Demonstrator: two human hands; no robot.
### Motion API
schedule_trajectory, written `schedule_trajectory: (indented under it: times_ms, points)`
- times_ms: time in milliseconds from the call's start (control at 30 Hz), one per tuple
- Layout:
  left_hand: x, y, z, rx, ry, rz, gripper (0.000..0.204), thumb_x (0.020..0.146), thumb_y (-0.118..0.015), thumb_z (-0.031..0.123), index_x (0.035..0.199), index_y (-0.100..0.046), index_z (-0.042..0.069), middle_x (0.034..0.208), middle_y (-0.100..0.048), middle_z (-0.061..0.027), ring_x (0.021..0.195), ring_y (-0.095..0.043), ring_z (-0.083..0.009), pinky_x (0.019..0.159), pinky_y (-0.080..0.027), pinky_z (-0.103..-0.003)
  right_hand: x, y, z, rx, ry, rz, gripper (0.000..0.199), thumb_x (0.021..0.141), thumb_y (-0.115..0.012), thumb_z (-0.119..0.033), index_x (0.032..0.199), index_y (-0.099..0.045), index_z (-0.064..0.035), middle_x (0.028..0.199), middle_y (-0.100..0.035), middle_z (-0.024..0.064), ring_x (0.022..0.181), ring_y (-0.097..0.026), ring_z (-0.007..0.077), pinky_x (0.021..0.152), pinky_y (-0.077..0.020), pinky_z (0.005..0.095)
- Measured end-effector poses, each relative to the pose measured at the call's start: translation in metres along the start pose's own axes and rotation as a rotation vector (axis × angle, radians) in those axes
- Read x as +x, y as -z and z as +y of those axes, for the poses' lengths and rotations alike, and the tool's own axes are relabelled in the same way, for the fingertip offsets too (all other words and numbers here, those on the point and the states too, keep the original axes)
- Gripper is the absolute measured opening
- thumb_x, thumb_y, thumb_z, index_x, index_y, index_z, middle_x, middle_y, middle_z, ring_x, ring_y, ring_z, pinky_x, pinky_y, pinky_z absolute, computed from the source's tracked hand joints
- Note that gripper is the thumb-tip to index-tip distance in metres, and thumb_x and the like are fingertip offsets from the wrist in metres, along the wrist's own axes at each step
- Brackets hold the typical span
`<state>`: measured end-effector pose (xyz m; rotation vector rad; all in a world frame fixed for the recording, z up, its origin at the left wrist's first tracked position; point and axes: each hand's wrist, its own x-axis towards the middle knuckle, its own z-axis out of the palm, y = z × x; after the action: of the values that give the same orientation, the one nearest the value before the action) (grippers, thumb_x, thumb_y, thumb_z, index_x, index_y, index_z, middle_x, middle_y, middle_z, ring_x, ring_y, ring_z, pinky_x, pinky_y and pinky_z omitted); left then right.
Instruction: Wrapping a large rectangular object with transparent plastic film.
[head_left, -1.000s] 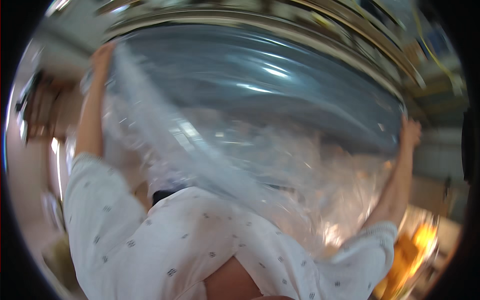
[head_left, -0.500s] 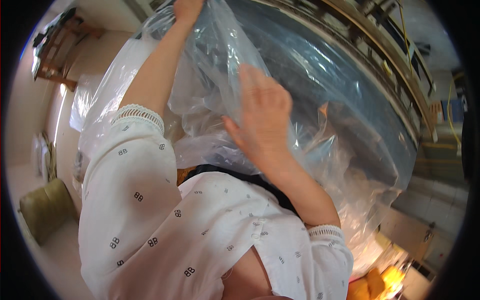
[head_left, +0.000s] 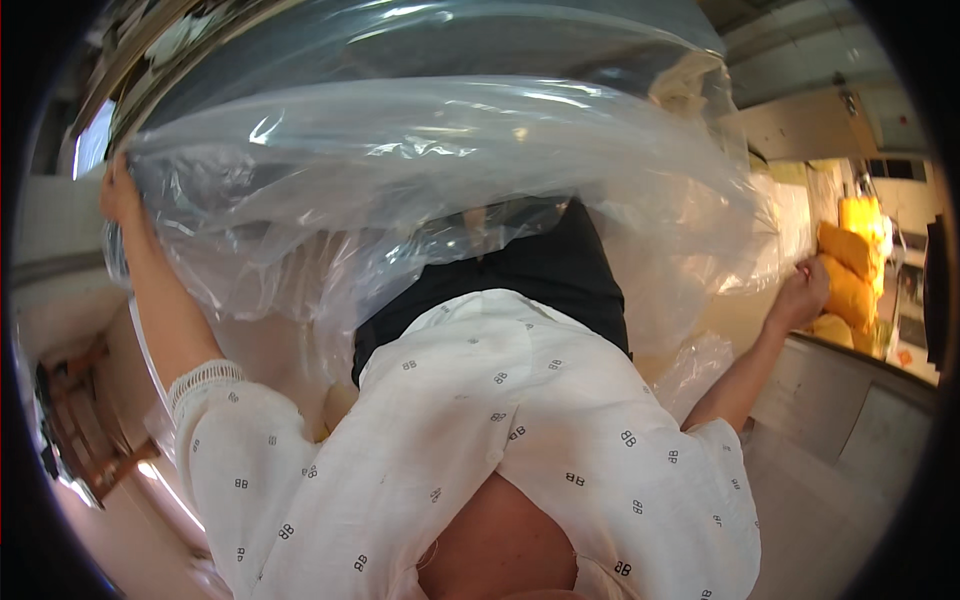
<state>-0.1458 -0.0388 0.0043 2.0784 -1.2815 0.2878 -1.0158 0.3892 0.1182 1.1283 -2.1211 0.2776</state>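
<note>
A large clear plastic sheet [head_left: 400, 130] billows in front of my body, spread wide from left to right with loose folds hanging down. My left hand [head_left: 120, 190], arm stretched out at far left, is closed on the sheet's left edge. Out to the right, my right hand [head_left: 803, 293] is a loose fist with curled fingers, apart from the sheet's right end. What that fist holds, if anything, is hidden. The sheet's lower folds hang over the front of my black trousers [head_left: 510, 255].
Beyond the sheet is a frame edge [head_left: 150, 90] at upper left. Yellow bundles [head_left: 845, 270] lie under bright light at right, near a pale cabinet [head_left: 800, 130]. A wooden stool-like piece [head_left: 95, 420] stands low at left. More crumpled plastic [head_left: 697, 370] lies by my right arm.
My view has swung round. My arms have spread apart: the left hand is now low at far left with the sheet, the right has moved from the sheet's middle to far right and closed.
</note>
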Motion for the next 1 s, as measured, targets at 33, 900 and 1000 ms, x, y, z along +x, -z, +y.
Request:
schedule_trajectory:
  times_ms: [33, 900, 1000]
  points:
    - [0.004, -0.009, -0.008, 0.033, 0.026, 0.016, 0.056, 0.073, -0.054, 0.059, 0.097, -0.068, 0.011, 0.098, -0.065, -0.0134, 0.096, -0.059, -0.0310, 0.085, -0.043, -0.037, -0.015, 0.002, 0.038, 0.023, -0.211, 0.102, 0.014, 0.073, -0.051, 0.001, 0.082, -0.060, -0.0051, 0.082, -0.061, 0.0057, 0.068, -0.057, 0.0247, 0.064, -0.0458, 0.0297]
    - [0.023, -0.003, -0.024, 0.136, -0.099, -0.011, 0.059, 0.073, -0.053, 0.062, 0.089, -0.068, 0.008, 0.089, -0.066, -0.0108, 0.084, -0.061, -0.0283, 0.074, -0.044, -0.038, 0.211, -0.037, -0.027, 0.090, 0.457, 0.205, 0.028, 0.087, -0.051, -0.020, 0.108, -0.053, -0.0020, 0.098, -0.058, 0.0144, 0.094, -0.056, 0.0276, 0.082, -0.0429, 0.0329]
    - [0.005, 0.001, -0.016, 0.065, -0.011, -0.062, 0.056, 0.075, -0.054, 0.060, 0.089, -0.068, 0.008, 0.089, -0.066, -0.0107, 0.084, -0.061, -0.0281, 0.074, -0.044, -0.037, 0.163, -0.006, -0.088, 0.587, 0.119, 0.006, 0.025, 0.083, -0.059, -0.018, 0.104, -0.054, -0.0052, 0.097, -0.057, 0.0077, 0.094, -0.055, 0.0208, 0.080, -0.0421, 0.0280]
